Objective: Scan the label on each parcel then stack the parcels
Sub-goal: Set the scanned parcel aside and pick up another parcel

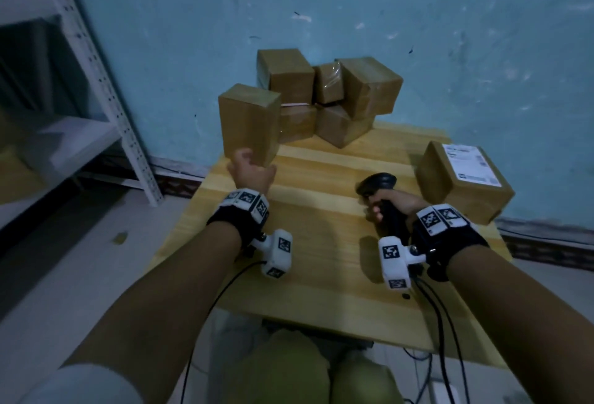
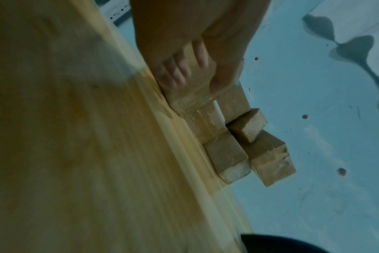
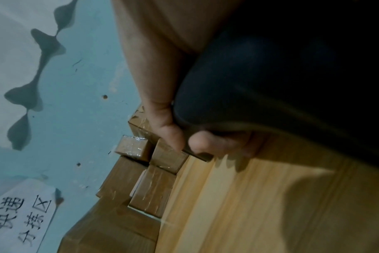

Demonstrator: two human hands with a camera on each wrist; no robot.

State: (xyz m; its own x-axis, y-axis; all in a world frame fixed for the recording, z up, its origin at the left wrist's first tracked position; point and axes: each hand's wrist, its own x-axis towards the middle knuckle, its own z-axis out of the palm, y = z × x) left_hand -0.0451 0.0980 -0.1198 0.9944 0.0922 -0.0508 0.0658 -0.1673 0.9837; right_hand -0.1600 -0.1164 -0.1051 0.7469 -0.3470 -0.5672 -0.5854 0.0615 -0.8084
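My left hand (image 1: 253, 164) grips the lower end of a plain brown parcel (image 1: 249, 117) held upright at the table's far left. In the left wrist view the fingers (image 2: 175, 71) and thumb curl round that parcel (image 2: 191, 98). No label shows on it. My right hand (image 1: 384, 207) grips a black handheld scanner (image 1: 376, 183) over the table's right middle, its head pointing away from me. The scanner's dark body (image 3: 270, 85) fills the right wrist view. A parcel with a white label (image 1: 471, 164) on top lies at the right edge.
Several brown taped parcels (image 1: 324, 98) lie heaped at the back of the wooden table (image 1: 321, 243), against the blue wall. A white metal shelf rack (image 1: 106, 88) stands to the left. Cables (image 1: 440, 323) hang off the near edge. A paper sign (image 3: 22, 214) is on the wall.
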